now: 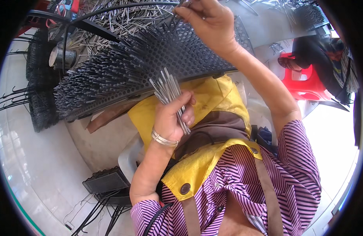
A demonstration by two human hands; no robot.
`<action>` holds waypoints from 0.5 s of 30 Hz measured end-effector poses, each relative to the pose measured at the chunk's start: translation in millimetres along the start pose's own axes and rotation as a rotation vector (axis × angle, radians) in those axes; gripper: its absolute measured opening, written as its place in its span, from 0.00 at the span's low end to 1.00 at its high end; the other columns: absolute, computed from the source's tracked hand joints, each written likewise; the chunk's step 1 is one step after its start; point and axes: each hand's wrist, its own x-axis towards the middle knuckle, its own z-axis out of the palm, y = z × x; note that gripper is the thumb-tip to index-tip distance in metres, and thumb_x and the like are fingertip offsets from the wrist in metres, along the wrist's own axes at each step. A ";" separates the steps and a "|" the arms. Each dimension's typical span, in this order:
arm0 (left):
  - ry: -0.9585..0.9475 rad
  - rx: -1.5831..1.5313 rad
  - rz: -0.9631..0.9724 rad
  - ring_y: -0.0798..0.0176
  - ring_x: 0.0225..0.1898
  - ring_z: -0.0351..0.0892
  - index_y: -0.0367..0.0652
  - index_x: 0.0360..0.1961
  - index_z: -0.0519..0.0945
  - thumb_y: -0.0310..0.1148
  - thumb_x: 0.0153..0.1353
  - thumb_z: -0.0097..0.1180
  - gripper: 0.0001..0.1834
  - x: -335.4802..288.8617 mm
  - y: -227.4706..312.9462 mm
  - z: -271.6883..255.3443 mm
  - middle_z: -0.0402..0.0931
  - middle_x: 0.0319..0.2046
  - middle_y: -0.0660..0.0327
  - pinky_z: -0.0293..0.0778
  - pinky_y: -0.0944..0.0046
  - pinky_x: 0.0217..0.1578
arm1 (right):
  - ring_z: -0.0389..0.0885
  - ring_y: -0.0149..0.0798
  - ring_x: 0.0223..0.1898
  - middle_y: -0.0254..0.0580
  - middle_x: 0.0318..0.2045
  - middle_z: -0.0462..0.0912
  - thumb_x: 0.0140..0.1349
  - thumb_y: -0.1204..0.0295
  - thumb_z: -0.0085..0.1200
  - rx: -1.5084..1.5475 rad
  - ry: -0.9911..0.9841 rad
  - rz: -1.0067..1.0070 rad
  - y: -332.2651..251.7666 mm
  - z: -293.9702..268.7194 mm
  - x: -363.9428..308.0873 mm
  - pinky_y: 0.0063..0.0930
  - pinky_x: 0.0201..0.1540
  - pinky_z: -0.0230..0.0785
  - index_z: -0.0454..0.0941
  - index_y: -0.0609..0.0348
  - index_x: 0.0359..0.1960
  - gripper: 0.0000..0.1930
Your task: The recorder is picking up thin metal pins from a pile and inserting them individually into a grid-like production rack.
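My left hand, with bracelets on its wrist, is closed around a bundle of thin metal rods. The rods point up and away from me, their lower ends showing below the fingers. In front of me lies a black perforated rack with rows of round holes. Many dark slim rods stand upright in its left and middle part; holes at the right show bare. Over the rack's far edge my right hand pinches a thin metal rod between thumb and fingers, its tip partly lost among the standing ones.
Loose metal rods lie heaped beyond the rack. A metal can sits at the far left beside black bars. Black racks with hooks stand at the left, another lower down. A red plastic stool and another person's hand appear at right.
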 end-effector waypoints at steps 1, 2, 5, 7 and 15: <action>0.000 -0.003 -0.002 0.71 0.12 0.62 0.38 0.30 0.73 0.28 0.54 0.53 0.05 0.1 0.2 0.4 0.72 0.22 0.59 0.57 0.71 0.12 | 0.76 0.27 0.23 0.39 0.19 0.76 0.50 0.79 0.55 -0.002 -0.002 0.002 0.2 0.1 0.3 0.18 0.25 0.67 0.72 0.62 0.36 0.10; 0.012 0.007 0.003 0.71 0.12 0.62 0.38 0.30 0.73 0.27 0.54 0.53 0.04 0.1 0.5 1.3 0.72 0.21 0.59 0.57 0.71 0.12 | 0.77 0.27 0.23 0.39 0.19 0.76 0.50 0.79 0.56 -0.007 0.008 -0.023 0.2 0.0 0.6 0.18 0.25 0.67 0.72 0.62 0.36 0.10; 0.017 0.004 0.003 0.71 0.12 0.62 0.39 0.30 0.73 0.27 0.53 0.54 0.04 0.6 -0.7 -0.2 0.72 0.21 0.59 0.57 0.71 0.12 | 0.77 0.28 0.23 0.40 0.19 0.76 0.50 0.79 0.56 0.008 0.002 -0.034 2.5 -0.1 -0.3 0.18 0.25 0.67 0.72 0.62 0.36 0.10; 0.010 -0.009 -0.003 0.71 0.11 0.62 0.39 0.30 0.73 0.27 0.53 0.54 0.04 0.4 -1.0 -0.1 0.72 0.21 0.59 0.57 0.71 0.12 | 0.77 0.28 0.23 0.40 0.20 0.76 0.50 0.79 0.56 0.028 -0.014 -0.019 3.0 0.0 -1.0 0.18 0.25 0.67 0.72 0.62 0.35 0.10; 0.020 0.017 0.007 0.71 0.11 0.63 0.39 0.29 0.73 0.27 0.53 0.54 0.04 0.2 -0.4 2.6 0.72 0.21 0.59 0.58 0.71 0.12 | 0.77 0.28 0.23 0.41 0.20 0.76 0.52 0.80 0.54 0.124 -0.071 0.135 14.8 3.0 -1.3 0.19 0.26 0.67 0.71 0.63 0.35 0.09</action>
